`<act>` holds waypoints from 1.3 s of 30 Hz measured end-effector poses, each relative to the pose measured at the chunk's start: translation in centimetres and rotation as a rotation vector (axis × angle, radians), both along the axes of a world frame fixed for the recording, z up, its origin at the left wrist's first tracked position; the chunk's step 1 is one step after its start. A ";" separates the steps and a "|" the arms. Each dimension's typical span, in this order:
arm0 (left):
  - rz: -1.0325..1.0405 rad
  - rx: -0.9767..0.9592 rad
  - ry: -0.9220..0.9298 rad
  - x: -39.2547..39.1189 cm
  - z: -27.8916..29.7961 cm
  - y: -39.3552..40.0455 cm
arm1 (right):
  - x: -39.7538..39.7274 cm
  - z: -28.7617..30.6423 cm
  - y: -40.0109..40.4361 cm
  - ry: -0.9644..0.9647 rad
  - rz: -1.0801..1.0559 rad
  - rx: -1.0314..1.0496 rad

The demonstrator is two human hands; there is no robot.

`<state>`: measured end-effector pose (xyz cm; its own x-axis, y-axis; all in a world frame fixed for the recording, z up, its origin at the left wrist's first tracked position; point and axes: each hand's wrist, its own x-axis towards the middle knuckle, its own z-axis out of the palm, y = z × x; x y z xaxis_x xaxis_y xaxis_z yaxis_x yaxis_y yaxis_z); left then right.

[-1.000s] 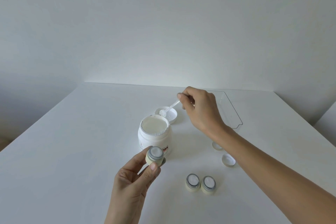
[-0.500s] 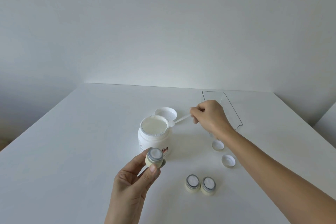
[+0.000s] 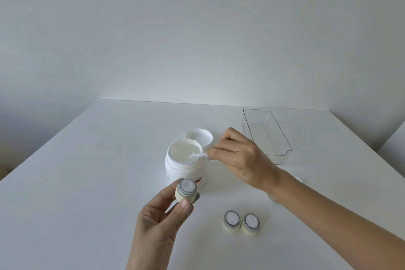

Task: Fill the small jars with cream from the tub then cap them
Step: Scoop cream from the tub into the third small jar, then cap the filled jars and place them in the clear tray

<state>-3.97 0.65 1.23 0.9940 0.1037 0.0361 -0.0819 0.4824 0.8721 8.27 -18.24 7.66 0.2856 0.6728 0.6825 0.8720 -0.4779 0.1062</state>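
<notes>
The small white spatula (image 3: 200, 155), pinched in the right hand (image 3: 238, 155), is now dipped into the open cream tub (image 3: 185, 164), having been swung in from beside its rim; a small jar (image 3: 185, 189) is gripped in the left hand (image 3: 160, 223), awaiting what looks like the next scoop

Plain pale wall (image 3: 197, 28) behind a white table (image 3: 87, 182), in soft even light

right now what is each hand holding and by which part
The left hand holds a small jar by its sides. The right hand pinches a small spoon by its handle, bowl end in the tub.
</notes>
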 end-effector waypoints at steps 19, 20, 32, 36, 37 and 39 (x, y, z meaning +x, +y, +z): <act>-0.027 0.005 0.018 0.0 0.0 -0.5 | 2.8 -0.5 -1.7 0.277 -0.327 0.640; -0.031 0.004 0.025 0.0 0.0 -0.6 | 3.5 -1.2 -1.4 0.350 -0.358 0.669; -0.031 -0.028 0.067 -0.2 -0.3 -0.7 | 7.6 -5.3 1.5 0.758 -0.522 0.311; -0.041 -0.033 0.046 -0.2 -0.1 -1.4 | 4.8 -3.1 -0.3 0.800 -0.505 0.331; -0.038 -0.036 0.045 -0.2 -0.1 -1.5 | 3.6 -2.4 -1.2 0.769 -0.492 0.358; -0.042 -0.044 0.044 -0.2 -0.4 -1.9 | 1.0 -1.4 -3.9 0.706 -0.520 0.390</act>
